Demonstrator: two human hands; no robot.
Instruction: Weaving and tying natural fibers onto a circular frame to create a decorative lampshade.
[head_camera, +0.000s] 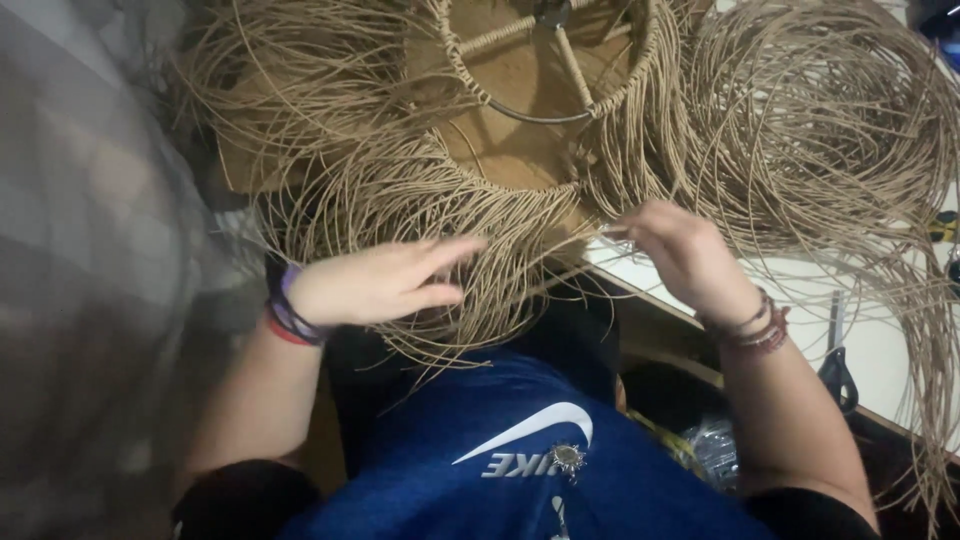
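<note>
Her left hand lies flat with fingers spread on the loose rattan strands of a half-woven wire-framed basket, while the right hand pinches one strand.

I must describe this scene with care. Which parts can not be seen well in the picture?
- Head view: the wire frame is cut off by the top edge.
- Right hand: its fingers pinch something too thin to tell.
- The left side is blurred.
- The black tool is partly hidden by the right forearm.
</note>
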